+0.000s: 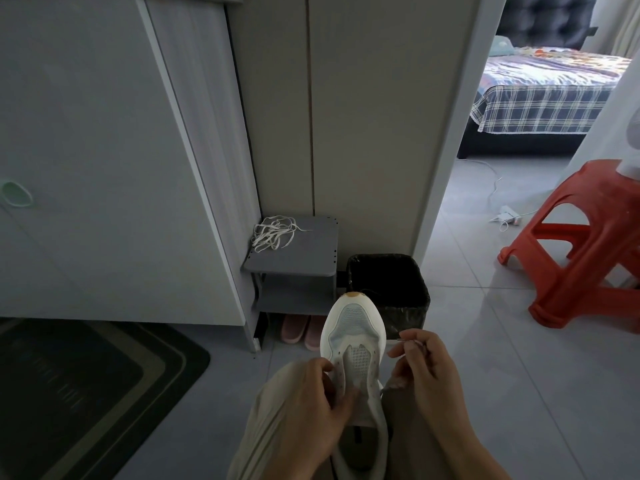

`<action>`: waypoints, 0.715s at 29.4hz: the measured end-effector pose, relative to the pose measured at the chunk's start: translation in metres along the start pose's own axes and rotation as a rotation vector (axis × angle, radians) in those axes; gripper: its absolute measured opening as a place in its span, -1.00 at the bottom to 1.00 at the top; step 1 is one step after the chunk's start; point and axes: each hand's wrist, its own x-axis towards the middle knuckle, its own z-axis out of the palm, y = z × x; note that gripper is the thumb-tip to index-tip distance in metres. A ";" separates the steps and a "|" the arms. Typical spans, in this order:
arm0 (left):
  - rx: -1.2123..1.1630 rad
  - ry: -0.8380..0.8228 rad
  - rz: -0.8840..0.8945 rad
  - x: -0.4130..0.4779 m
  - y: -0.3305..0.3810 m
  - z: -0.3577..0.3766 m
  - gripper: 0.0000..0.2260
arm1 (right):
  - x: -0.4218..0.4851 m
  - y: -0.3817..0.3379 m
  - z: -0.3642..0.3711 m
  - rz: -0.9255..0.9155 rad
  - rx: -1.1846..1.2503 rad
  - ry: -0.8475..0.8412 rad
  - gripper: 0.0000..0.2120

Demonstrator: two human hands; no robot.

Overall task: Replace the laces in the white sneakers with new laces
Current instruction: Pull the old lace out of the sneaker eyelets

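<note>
A white sneaker (353,337) lies between my knees with its toe pointing away from me, and no lace crosses its eyelets. My left hand (311,407) grips the sneaker's left eyelet side, thumb on the tongue. My right hand (420,368) pinches a thin lace end (403,340) just right of the sneaker's eyelets. A tangle of white laces (273,232) lies on the small grey shelf stand (304,261) farther ahead.
A black bin (391,289) stands right behind the sneaker's toe. Pink slippers (301,329) sit under the grey stand. A red plastic stool (581,244) is at the right, a dark mat (79,389) at the left, and a white cabinet (104,168) fills the left side.
</note>
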 end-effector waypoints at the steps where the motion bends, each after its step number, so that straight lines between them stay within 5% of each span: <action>1: 0.020 -0.019 0.012 0.000 -0.001 0.001 -0.58 | 0.000 -0.001 0.000 0.006 0.022 0.000 -0.87; 6: 0.139 -0.009 0.036 0.002 -0.008 0.005 -0.71 | -0.001 0.000 -0.001 -0.005 0.003 0.048 -0.87; 21: -0.121 0.033 -0.026 0.001 -0.016 0.002 -0.93 | -0.004 -0.004 -0.015 -0.054 -0.053 0.072 -0.86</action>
